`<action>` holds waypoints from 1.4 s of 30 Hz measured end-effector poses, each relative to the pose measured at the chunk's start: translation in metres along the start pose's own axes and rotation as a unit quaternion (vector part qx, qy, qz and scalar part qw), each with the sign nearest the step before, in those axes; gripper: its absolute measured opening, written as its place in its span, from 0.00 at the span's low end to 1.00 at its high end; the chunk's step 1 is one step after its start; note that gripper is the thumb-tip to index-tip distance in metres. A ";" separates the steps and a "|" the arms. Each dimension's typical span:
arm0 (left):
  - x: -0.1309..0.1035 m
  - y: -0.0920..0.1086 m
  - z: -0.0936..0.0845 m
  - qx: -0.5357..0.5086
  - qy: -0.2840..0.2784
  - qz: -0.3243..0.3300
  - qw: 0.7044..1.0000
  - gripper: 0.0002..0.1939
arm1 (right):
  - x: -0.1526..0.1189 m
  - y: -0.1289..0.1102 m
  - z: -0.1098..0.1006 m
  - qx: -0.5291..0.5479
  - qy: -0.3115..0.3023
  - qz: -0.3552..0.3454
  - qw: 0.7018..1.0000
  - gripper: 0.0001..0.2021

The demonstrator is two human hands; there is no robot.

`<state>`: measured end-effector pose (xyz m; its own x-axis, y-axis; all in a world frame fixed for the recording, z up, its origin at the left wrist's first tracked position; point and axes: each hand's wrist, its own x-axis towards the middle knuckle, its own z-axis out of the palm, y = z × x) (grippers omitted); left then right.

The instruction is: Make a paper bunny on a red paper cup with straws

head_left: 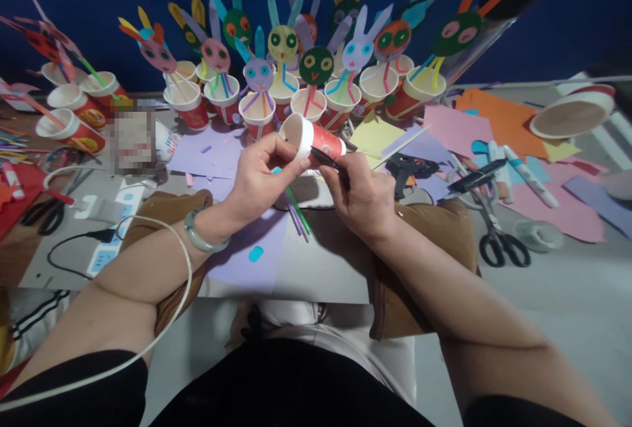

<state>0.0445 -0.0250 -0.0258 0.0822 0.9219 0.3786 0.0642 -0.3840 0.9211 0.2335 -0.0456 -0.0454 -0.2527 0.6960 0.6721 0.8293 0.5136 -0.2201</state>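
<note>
Red paper cup [328, 142] w/ white rim, tipped sideways — L hand [264, 174] pinching rim, R hand [363, 197] gripping black pen [330, 160].

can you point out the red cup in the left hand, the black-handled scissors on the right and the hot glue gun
Red cup [328, 141]: head view, side wall.
Scissors [500, 241]: head view, black handles.
Glue gun [412, 167]: head view, black body.

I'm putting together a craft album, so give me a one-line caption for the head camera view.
Two bare hands work a dark pen-like tool at a red paper cup before rows of paper rabbits.
</note>
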 end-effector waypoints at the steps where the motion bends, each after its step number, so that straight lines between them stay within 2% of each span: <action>1: 0.000 0.001 0.000 0.002 -0.001 -0.003 1.000 0.22 | 0.000 0.000 0.000 -0.005 0.001 -0.002 1.000 0.20; 19: 0.005 0.006 -0.005 0.010 -0.010 -0.041 0.999 0.22 | 0.000 0.001 -0.002 -0.051 -0.031 0.004 0.998 0.22; 24: 0.007 0.003 -0.008 -0.004 -0.030 -0.032 0.999 0.18 | 0.001 0.001 -0.002 -0.044 -0.019 -0.003 0.999 0.22; 31: 0.007 0.008 -0.007 -0.005 -0.032 -0.033 0.999 0.11 | 0.001 0.000 -0.003 -0.025 -0.032 0.012 0.999 0.22; 42: 0.009 0.007 -0.012 0.014 -0.026 -0.016 0.999 0.09 | 0.002 0.001 -0.004 -0.017 -0.023 0.000 1.000 0.20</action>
<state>0.0341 -0.0193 -0.0149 0.1307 0.9303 0.3427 0.0945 -0.3558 0.9298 0.2355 -0.0460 -0.0416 -0.2745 0.7192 0.6383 0.8461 0.4960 -0.1951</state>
